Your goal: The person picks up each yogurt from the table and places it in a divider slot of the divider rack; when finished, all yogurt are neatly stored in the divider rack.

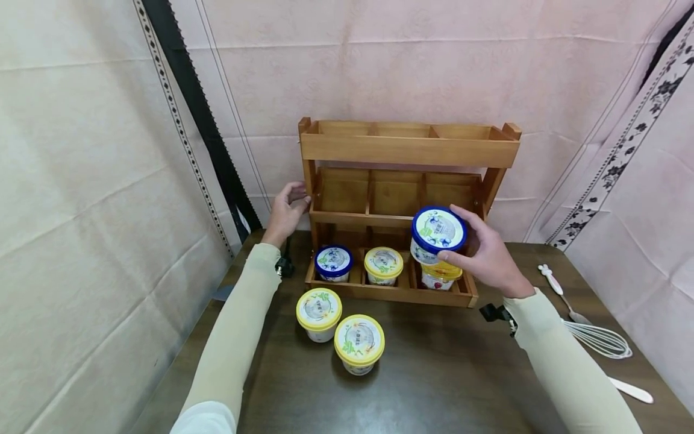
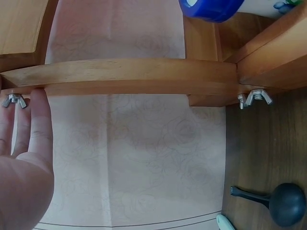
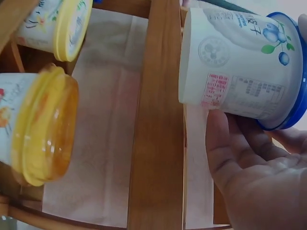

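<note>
My right hand [image 1: 488, 258] holds a blue-lidded tub [image 1: 438, 230] printed with blueberries, thumb on one side and fingers on the other. That tub is in front of the middle tier of a wooden three-tier rack [image 1: 409, 150], overlapping a yellow-lidded tub [image 1: 440, 276] in the bottom right compartment. Another blue-lidded tub [image 1: 333, 264] and a yellow-lidded one [image 1: 384, 266] sit in the bottom left and middle compartments. At the rack's left side, my left hand [image 1: 287, 212] touches the side rail [image 2: 144, 77] with extended fingers, beside a wing nut [image 2: 14, 99].
Two yellow-lidded tubs [image 1: 359, 342] stand on the dark table [image 1: 434, 374] before the rack. A whisk [image 1: 599, 339], a white-handled utensil [image 1: 553, 280] and a white handle [image 1: 631, 390] lie at the right. A black ladle [image 2: 287, 205] lies by the rack's left side.
</note>
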`<state>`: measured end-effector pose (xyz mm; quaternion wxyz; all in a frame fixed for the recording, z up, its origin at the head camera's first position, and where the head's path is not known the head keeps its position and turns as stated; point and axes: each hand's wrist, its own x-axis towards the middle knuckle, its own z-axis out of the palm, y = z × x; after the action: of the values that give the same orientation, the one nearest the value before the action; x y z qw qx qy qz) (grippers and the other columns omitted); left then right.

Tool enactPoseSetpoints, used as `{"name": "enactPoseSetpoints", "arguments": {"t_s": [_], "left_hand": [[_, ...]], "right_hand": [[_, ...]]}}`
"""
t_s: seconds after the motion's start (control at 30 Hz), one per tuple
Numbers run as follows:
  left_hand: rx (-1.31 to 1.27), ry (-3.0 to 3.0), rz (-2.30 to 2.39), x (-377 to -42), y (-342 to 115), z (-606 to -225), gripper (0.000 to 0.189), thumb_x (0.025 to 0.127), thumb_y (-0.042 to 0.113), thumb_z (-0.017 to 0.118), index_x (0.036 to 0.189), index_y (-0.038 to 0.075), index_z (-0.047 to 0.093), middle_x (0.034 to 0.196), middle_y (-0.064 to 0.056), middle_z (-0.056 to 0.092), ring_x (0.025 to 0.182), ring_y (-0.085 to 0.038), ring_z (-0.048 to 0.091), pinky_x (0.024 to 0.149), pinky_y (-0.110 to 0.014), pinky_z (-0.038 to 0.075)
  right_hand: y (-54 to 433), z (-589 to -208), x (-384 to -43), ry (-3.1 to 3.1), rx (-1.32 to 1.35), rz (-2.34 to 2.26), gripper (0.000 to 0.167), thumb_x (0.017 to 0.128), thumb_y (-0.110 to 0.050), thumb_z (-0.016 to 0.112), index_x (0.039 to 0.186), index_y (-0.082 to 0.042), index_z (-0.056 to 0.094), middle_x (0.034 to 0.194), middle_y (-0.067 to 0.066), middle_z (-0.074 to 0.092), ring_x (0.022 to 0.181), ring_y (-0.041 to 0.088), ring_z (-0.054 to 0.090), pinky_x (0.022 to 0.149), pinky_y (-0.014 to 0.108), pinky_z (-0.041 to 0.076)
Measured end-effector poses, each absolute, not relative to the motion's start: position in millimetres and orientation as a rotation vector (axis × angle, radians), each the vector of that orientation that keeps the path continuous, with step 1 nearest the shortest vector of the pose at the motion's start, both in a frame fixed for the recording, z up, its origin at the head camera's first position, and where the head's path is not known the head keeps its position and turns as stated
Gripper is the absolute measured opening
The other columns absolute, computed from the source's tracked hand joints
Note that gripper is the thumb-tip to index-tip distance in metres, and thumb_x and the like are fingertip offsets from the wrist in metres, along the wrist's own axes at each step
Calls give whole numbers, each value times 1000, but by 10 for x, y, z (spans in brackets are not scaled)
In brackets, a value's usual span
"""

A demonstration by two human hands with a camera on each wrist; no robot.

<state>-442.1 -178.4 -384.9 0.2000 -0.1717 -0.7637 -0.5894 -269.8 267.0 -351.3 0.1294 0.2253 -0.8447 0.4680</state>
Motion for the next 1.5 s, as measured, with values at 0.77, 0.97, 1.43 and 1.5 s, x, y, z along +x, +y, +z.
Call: {"name": "enactPoseSetpoints", "arguments": {"t_s": [0.77, 0.97, 1.43, 1.5], "left_hand": [[-451, -2151, -1655, -4189, -1690, -3669, 39, 105, 4, 62, 144, 1, 56, 141, -22, 59, 135, -36, 58, 116, -53, 46], [-458, -2154, -1646, -4182, -1692, -3664, 40, 105, 4, 63, 144, 0, 55, 141, -23, 59, 135, -37, 58, 116, -53, 47], [-499, -2113, -1655, -4455, -1779, -3855, 39, 103, 8, 68, 142, 5, 59, 137, -19, 61, 130, -33, 61, 114, -49, 49], [-500, -2114, -1651, -4446, -1785, -3851, 39, 103, 10, 69, 141, 7, 60, 137, -17, 62, 130, -32, 62, 113, -48, 50]], "right_hand": [[2774, -3293, -3357, -2197, 443, 1436, 87, 92, -26, 84, 165, -25, 35, 158, 9, 50, 132, 18, 57, 104, 15, 52], [2779, -3258, -3421, -2231, 355, 1388, 91, 92, -34, 85, 165, -27, 32, 160, 8, 49, 139, 28, 55, 114, 35, 52], [2788, -3400, -3421, -2368, 254, 1183, 104, 86, -48, 87, 167, -14, 31, 161, 18, 46, 140, 36, 53, 117, 59, 46], [2784, -3409, -3422, -2381, 241, 1166, 105, 86, -50, 87, 167, -13, 30, 162, 20, 43, 142, 39, 50, 118, 60, 45]]}}
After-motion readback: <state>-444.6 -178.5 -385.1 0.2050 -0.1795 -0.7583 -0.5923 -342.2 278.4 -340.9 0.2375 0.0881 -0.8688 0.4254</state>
